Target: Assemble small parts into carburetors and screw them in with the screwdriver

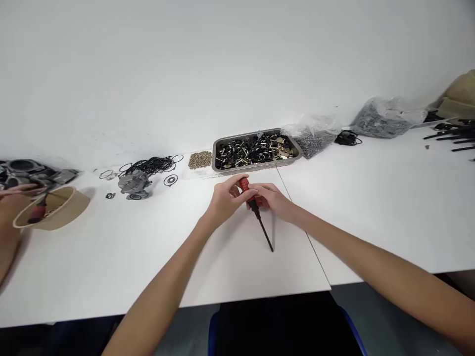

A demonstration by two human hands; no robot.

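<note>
Between both hands, above the white table, is a screwdriver (pixel 255 206) with a red and black handle. Its dark shaft slants down toward me, the tip close to the table surface. The fingers of my left hand (pixel 224 199) close around the handle from the left. From the right, my right hand (pixel 275 200) grips the same handle, its thumb and fingers pressed against it. Part of the handle is hidden by the fingers. Just beyond my hands stands a metal tray (pixel 245 170) full of small black, silver and brass-coloured parts.
Left of the tray lie a pile of small brass pieces (pixel 200 159), black rubber rings (pixel 150 165) and a grey metal casting (pixel 134 185). A co-worker's hand (pixel 13 202) is beside a beige bowl (pixel 70 210). Plastic bags of parts (pixel 388 118) line the wall at right.
</note>
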